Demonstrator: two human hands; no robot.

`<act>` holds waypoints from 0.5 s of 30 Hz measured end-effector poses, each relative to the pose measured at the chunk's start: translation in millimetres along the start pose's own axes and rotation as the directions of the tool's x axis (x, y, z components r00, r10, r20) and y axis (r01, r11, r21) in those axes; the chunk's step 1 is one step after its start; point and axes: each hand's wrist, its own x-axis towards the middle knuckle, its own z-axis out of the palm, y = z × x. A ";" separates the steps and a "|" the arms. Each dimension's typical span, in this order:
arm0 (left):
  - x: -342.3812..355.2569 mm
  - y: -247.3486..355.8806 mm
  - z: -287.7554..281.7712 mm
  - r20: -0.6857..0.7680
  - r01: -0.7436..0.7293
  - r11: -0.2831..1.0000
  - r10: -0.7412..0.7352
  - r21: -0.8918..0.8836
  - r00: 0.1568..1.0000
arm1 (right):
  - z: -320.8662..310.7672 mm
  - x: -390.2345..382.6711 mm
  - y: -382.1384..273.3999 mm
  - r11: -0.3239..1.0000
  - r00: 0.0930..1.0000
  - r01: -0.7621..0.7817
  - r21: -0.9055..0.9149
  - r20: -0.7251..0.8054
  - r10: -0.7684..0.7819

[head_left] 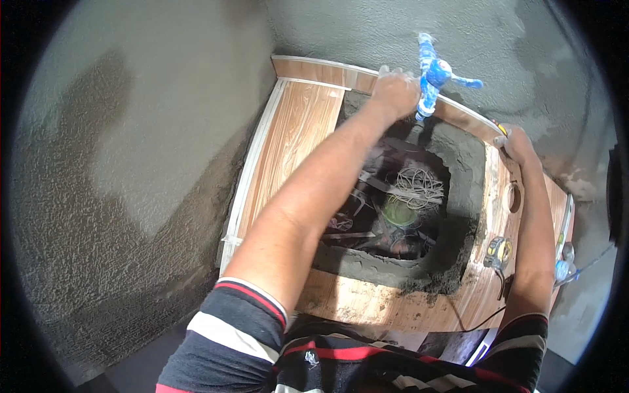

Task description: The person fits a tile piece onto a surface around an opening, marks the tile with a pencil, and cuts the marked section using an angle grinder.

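Bare-skinned and dusted pale at the fingers, the left hand (395,92) lies over the top edge of the upright wood-grain strip (314,71) along the back wall; whether it pinches or only presses, I cannot tell. At the strip's far end, the right hand (519,145) is closed around a slim yellow-and-red tool (500,128), its kind unclear. Uneven pressure could tilt or crack the strip, I judge, and a knock from the left hand could jar the blue-and-white wrapped tap (436,73) just beside it. Anything dropped could fall through the ragged opening onto the tangled pale cord (419,187) below. Rough grey mortar (466,164) rims that hole, crumbly near the front; smooth, streaked wood-grain panels (308,121) flank it on the counter. Farther out lie a round cutout, a yellow-and-black tape measure (499,252) and stippled cement walls (137,203).
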 end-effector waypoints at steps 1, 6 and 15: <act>-4.4 -1.6 4.2 -0.051 0.003 0.998 0.000 0.058 0.999 | -0.5 0.9 -5.8 1.000 1.000 -0.015 0.002 -0.002 0.015; -4.2 15.9 21.5 -0.220 0.040 0.996 -0.022 0.076 0.975 | -8.0 2.1 -3.4 1.000 1.000 -0.018 0.008 0.001 0.018; 14.2 10.7 41.6 -0.182 -0.004 1.000 -0.001 -0.026 0.983 | -7.7 8.9 4.9 1.000 1.000 -0.009 -0.003 0.015 0.009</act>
